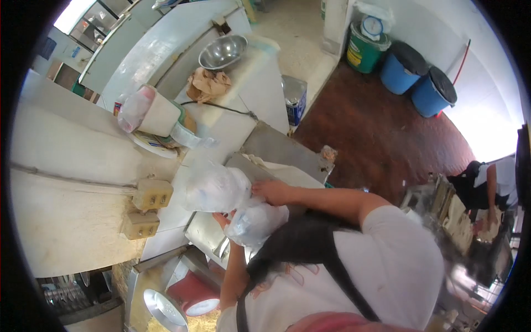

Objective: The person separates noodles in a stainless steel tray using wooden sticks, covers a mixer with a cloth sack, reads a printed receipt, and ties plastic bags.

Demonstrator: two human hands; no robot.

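A bulging, translucent plastic bag (218, 188) with pale contents sits over the counter in front of me. A second filled plastic bag (254, 222) is close to my chest, touching the first. My right hand (271, 192) is closed at the place where the two bags meet, its fingers gripping the plastic. My left hand (223, 220) comes up from below, with fingertips curled at the lower side of the bags. The second bag hides most of that hand.
A metal bowl (223, 52) and crumpled brown paper (208, 84) lie on the tiled counter beyond a container with plastic bags (157, 113). A red scale (191, 290) stands at lower left. Blue bins (402, 69) line the wall. Another person (492, 182) works at right.
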